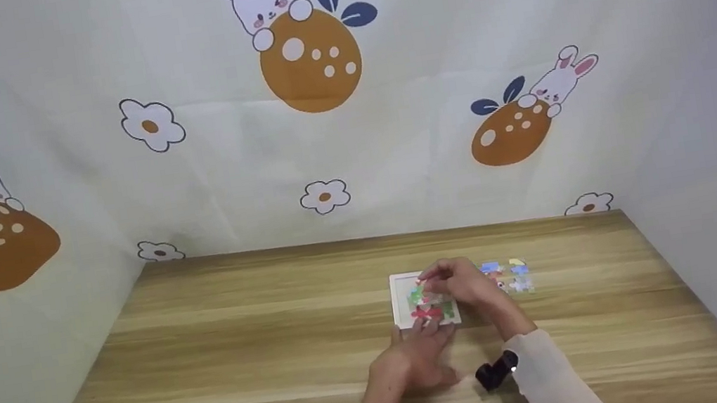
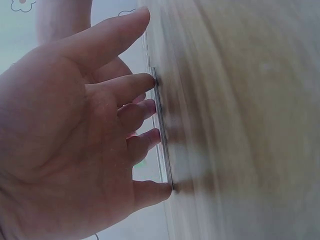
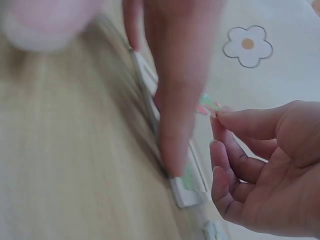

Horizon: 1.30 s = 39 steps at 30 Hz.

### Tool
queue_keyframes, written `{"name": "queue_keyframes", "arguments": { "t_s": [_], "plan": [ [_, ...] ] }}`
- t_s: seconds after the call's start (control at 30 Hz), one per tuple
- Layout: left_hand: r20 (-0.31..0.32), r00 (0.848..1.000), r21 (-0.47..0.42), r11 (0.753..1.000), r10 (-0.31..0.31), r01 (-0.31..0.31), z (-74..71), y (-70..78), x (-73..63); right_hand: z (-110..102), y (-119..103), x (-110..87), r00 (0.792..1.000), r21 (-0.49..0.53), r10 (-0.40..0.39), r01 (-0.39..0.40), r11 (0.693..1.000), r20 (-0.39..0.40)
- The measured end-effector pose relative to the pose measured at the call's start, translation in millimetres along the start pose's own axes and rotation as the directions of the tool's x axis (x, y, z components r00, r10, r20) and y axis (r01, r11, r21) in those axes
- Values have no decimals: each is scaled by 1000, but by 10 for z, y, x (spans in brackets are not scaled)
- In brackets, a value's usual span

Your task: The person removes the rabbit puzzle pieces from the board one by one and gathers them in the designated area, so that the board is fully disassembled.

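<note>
A square white puzzle tray (image 1: 396, 304) lies on the wooden table, partly filled with red and green jigsaw pieces (image 1: 426, 313). My left hand (image 1: 414, 360) rests at the tray's near edge. In the left wrist view its fingertips (image 2: 162, 186) touch the tray's edge, and the thumb stands away from it. Over the tray's right part, my right hand (image 1: 464, 283) pinches a jigsaw piece between thumb and fingers. That green and pink jigsaw piece (image 3: 210, 103) shows raised above the tray in the right wrist view; the head view mostly hides it behind the fingers.
Several loose jigsaw pieces (image 1: 518, 271), blue, yellow and red, lie right of the tray, partly behind my right hand. The wooden table (image 1: 224, 349) is bounded at the back and sides by a pale patterned cloth (image 1: 238, 155).
</note>
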<state>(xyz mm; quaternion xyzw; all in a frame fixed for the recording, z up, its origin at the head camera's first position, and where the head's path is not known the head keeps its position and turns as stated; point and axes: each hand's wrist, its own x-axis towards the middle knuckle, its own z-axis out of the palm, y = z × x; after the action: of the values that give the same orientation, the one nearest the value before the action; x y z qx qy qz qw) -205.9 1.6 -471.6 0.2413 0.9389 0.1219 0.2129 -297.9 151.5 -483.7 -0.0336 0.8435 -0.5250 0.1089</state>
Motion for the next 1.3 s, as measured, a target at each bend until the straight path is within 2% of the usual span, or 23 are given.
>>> {"name": "queue_keyframes", "arguments": {
  "t_s": [0.23, 0.33, 0.43, 0.5, 0.73, 1.0, 1.13, 1.3],
  "plan": [
    [-2, 1000, 6, 1000, -1, 1, -27, -14, -8, -238, 5, -29, 1000, 38, 0, -1, 999, 13],
    [3, 1000, -10, 1000, -9, 9, -41, -5, -16, -349, 61, -43, 999, 40, -10, 8, 999, 50],
    [6, 1000, -38, 999, -19, 19, -40, 1, -18, -471, 111, -64, 996, 81, 10, -18, 997, 93],
    [1, 1000, -27, 1000, -14, 14, -35, 3, -19, -558, 144, -87, 993, 91, 29, -40, 995, 112],
    [-10, 1000, 2, 1000, -6, 6, -16, -5, -18, -799, 238, -163, 986, -1, 83, -83, 997, 145],
    [-13, 1000, 25, 1000, 7, -7, -14, 6, 6, -818, 265, -208, 975, -115, 154, -136, 984, 159],
    [-17, 1000, 42, 999, 7, -7, -9, 18, 10, -788, 256, -231, 974, -187, 185, -159, 969, 133],
    [-27, 1000, 65, 998, -3, 5, -2, 37, 10, -772, 242, -247, 975, -198, 198, -175, 965, 102]
  ]
}}
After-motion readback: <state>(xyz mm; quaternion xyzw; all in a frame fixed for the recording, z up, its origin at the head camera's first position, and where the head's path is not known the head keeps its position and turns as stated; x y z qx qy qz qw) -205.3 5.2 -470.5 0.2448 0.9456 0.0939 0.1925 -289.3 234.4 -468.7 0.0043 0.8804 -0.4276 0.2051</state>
